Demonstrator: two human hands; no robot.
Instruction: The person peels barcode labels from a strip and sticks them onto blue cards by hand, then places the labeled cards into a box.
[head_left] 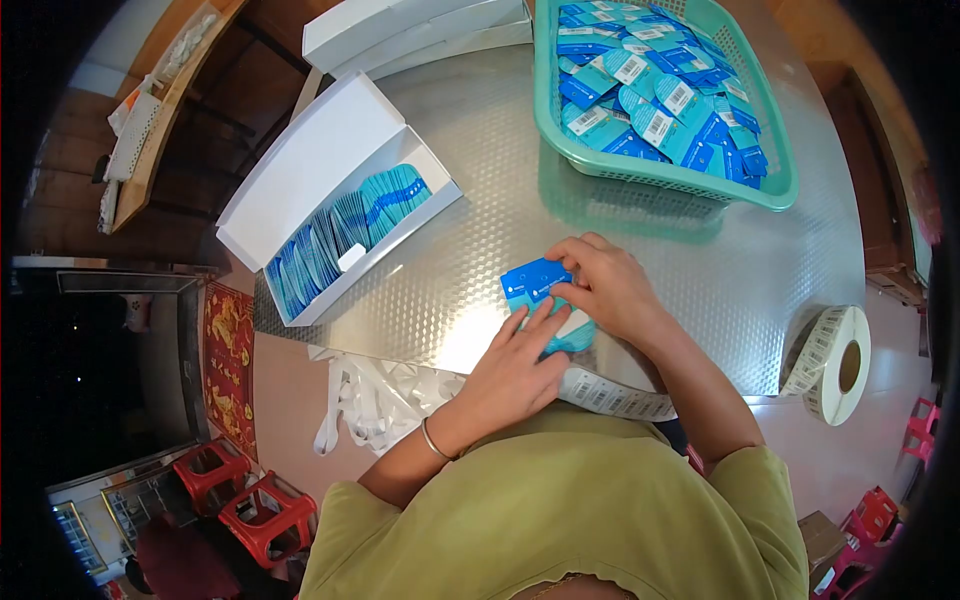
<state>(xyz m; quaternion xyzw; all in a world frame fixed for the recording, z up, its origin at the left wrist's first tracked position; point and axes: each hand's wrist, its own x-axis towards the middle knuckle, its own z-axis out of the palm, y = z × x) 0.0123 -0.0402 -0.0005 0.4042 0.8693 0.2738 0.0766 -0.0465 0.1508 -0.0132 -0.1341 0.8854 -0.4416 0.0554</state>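
Observation:
A few overlapping blue and teal cards (522,284) lie on the metal table in front of me. My left hand (515,375) rests on their near side, with its fingers stretched out over them. My right hand (612,290) is bent over the far right corner, thumb and fingers pinching the top card. White shows on a card partly covered by my fingers. A strip of barcode labels (615,397) runs along the table's near edge, just below my hands, towards the label roll (846,365) at the right.
A green basket (665,165) heaped with blue barcoded cards stands at the back right. To the left, an open white box (415,220) holds a row of similar cards. More white boxes (420,45) lie behind it. A white plastic bag (375,400) hangs by the near edge.

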